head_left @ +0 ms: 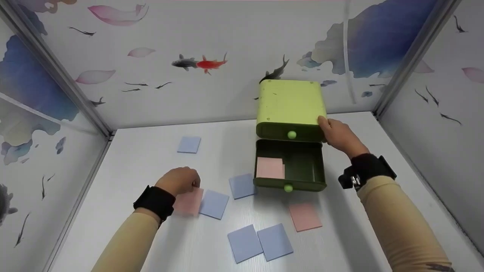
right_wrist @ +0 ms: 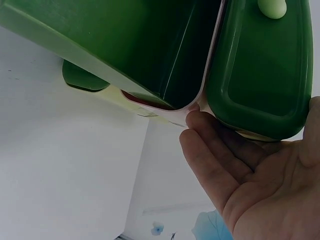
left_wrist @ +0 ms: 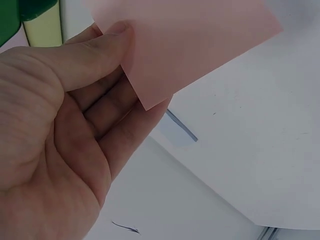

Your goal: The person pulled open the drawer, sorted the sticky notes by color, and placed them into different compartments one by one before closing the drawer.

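Note:
My left hand (head_left: 180,180) pinches a pink square note (head_left: 190,202) by its edge, thumb on one face and fingers behind, as the left wrist view shows. It hovers over the table beside a blue square note (head_left: 214,204). On the right, my right hand (head_left: 340,135) holds the front right corner of a green two-drawer box (head_left: 291,102), thumb on top and fingers along the side. The box's lower drawer (head_left: 306,162) is pulled out, with pink notes (head_left: 269,167) lying in its left part. Its upper drawer (right_wrist: 267,65) is closed, with a round knob.
More blue notes lie about: one at the back (head_left: 189,144), one by the drawer's left side (head_left: 242,186), and a touching pair (head_left: 245,243) in front. A pink note (head_left: 305,217) lies right of that pair. Patterned walls (head_left: 227,94) enclose the white table (head_left: 132,158).

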`<state>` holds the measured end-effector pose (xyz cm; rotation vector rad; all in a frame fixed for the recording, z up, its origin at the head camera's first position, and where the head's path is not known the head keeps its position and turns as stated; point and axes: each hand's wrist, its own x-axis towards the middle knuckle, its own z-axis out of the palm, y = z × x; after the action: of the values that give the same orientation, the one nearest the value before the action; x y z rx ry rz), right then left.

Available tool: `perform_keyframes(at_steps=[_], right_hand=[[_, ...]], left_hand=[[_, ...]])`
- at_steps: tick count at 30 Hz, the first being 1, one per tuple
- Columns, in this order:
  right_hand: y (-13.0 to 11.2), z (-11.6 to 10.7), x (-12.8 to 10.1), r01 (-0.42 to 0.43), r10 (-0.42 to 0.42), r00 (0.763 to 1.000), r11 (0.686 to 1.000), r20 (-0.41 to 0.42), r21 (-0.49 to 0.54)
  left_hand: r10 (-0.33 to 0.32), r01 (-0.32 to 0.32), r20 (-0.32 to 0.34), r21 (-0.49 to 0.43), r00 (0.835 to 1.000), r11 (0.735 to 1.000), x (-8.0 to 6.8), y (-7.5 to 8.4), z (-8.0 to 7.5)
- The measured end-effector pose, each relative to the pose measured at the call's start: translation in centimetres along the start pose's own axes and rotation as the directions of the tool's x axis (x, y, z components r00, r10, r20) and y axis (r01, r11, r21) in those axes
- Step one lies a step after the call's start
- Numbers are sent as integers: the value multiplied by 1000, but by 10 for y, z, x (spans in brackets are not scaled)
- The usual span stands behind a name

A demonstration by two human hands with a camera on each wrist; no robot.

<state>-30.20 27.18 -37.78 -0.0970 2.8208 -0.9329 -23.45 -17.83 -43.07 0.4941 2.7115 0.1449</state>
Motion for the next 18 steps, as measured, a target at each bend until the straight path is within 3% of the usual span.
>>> perform_keyframes(at_steps=[8,18], right_hand=[[0,-1,0,-1,1,1000,1000,9,-1],[-1,1,1,-14,14,1000,1000,11,7]], left_hand=[[23,-22,-23,20,999,1000,10,15,-14],[96,-93,-77,41,992,995,19,43,-35]])
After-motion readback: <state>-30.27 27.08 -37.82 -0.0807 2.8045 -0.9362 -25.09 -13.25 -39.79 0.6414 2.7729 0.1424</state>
